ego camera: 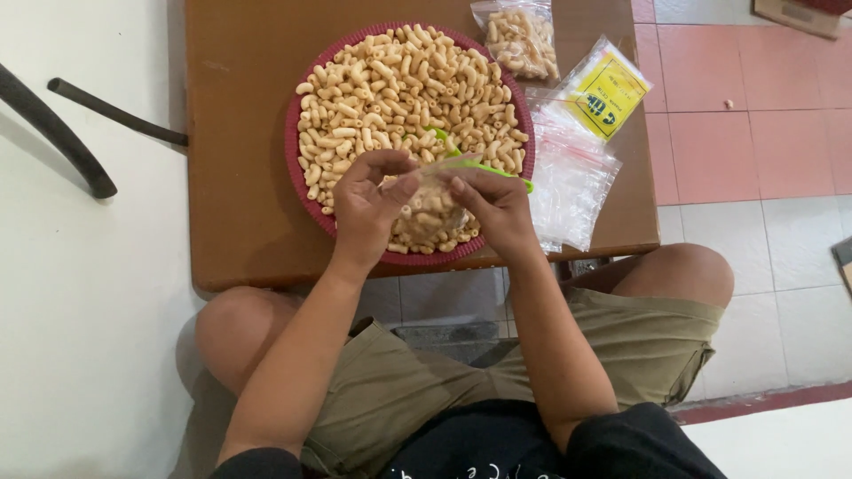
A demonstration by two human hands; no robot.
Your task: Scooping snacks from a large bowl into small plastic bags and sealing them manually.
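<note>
A round red tray point(295, 160) heaped with pale curled macaroni snacks point(399, 80) sits on a low brown table point(240, 133). Over its near edge, my left hand point(368, 208) and my right hand point(493, 208) together hold a small clear plastic bag point(432, 213) partly filled with the snacks. The fingers of both hands pinch the bag's top edge. A green scoop point(484, 166) lies in the snacks just behind my right hand, partly hidden by it.
A filled, closed snack bag point(522, 37) lies at the table's far edge. A stack of clear bags point(572, 182) and a yellow-labelled pack point(605, 91) lie right of the tray. Dark chair legs point(80, 133) stand at left. My knees are under the table.
</note>
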